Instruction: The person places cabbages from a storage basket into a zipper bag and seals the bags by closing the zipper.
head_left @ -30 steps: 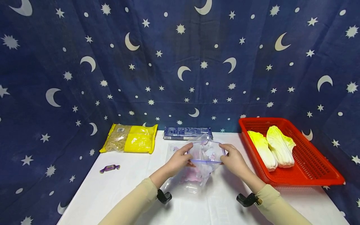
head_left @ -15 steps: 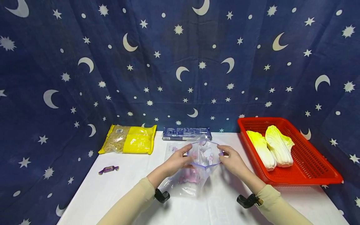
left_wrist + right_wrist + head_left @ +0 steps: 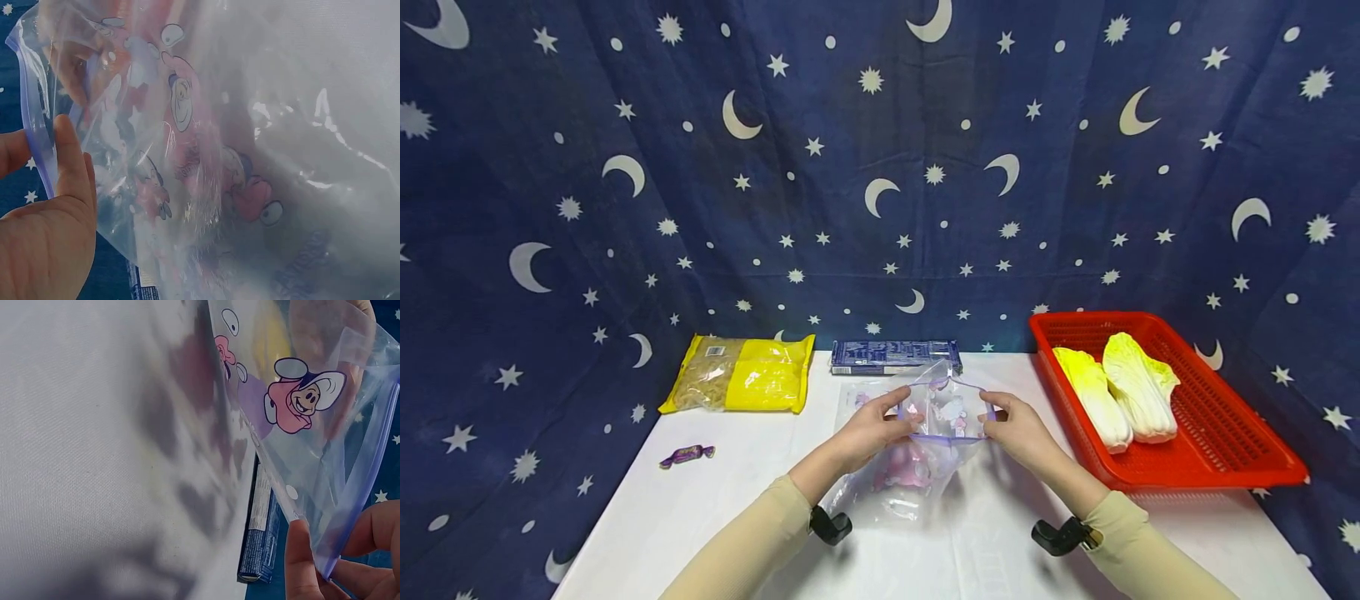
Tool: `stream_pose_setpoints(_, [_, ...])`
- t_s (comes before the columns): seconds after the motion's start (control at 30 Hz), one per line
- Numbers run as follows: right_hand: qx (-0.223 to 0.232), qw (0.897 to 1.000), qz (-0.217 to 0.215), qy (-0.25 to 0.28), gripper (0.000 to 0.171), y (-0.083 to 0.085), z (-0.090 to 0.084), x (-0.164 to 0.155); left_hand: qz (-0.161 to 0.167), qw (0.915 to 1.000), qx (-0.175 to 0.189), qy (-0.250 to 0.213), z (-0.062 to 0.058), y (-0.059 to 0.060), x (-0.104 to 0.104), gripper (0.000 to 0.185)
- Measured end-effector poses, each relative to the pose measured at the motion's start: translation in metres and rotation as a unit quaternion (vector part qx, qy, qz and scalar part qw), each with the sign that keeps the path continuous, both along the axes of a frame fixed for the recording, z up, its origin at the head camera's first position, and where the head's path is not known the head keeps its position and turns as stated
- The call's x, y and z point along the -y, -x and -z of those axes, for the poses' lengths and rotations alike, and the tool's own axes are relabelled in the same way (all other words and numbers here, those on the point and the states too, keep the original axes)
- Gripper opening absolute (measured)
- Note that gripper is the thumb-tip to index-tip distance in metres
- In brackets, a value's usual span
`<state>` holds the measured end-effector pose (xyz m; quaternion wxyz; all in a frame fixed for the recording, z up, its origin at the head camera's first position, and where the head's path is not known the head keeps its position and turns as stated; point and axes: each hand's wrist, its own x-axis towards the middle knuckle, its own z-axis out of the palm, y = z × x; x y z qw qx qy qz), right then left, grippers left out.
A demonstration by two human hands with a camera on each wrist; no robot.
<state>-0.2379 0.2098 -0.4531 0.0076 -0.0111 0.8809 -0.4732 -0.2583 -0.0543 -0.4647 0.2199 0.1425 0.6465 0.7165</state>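
Bag (image 3: 904,473) has its mouth spread between your left hand (image 3: 872,429) and right hand (image 3: 1019,429), each pinching its rim. Right of your right hand sits a basket (image 3: 1195,477) with 2 cabbages (image 3: 1138,400); a candy (image 3: 687,455) lies left of your left hand.

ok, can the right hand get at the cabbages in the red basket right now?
Probably, once free: the right hand pinches the plastic bag. Otherwise the red basket is open-topped, with nothing over the cabbages.
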Motion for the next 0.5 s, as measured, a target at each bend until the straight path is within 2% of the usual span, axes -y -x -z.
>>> stream_pose_setpoints(0.3, [-0.003,1.000,0.004,-0.013,0.052,-0.0017,-0.0003,0.0002,-0.013,0.9997,-0.021,0.002,0.0031,0.0025,0.0022,0.066])
stream_pose_setpoints(0.5, [-0.012,1.000,-0.002,-0.007,0.052,-0.0024,-0.0001,0.0020,0.007,0.9999,-0.013,-0.006,0.0031,-0.0002,0.0029,0.071])
